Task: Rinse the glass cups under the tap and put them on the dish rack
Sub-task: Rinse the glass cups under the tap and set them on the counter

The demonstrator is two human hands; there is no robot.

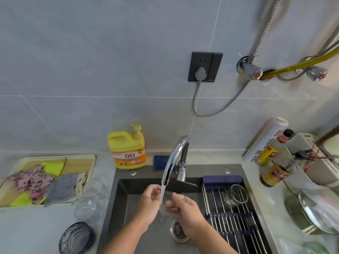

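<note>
Mostly grey wall (91, 70), pale counter (45, 228), dark sink (121, 200), left hand (149, 205), right hand (186, 211), fingers (155, 188) seemingly gripping glass cup (167, 196).

I am counting four glass cups: a first cup (167, 198) between two grips, the left grip (149, 206) and the right grip (187, 211); a second cup (236, 196) on the one dish rack (234, 224); a third cup (93, 187) and a fourth cup (85, 208) on the table (22, 231). I am also counting one tap (173, 158), one sink (122, 202), one yellow detergent jug (127, 149), one dark bowl (76, 238) and one tray (80, 162) carrying what I am reading, through blur, as four cloths. I am seeing two sauce bottles, an upper bottle (271, 151) and a lower bottle (273, 176), and one wall socket (205, 66).
</note>
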